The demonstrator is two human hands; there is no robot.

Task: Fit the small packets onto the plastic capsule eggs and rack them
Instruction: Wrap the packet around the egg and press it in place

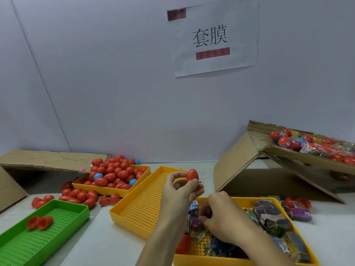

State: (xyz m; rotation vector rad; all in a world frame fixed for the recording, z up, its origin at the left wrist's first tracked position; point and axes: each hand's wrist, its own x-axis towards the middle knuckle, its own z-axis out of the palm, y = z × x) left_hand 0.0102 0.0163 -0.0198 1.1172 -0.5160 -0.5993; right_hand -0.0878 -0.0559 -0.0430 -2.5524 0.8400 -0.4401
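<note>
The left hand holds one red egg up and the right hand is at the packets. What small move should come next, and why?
Probably lift one packet clear of the yellow tray and bring it up to the red egg. The left hand already pinches that egg bare and upright, while the right hand has its fingers on the packets below it.

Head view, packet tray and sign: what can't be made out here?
- Packet in the right hand: print too small, partly covered by fingers.
- Packet tray: near edge cut off by the frame.
- Sign: two red bars blurred.
- Cardboard box: right end cut off.
</note>
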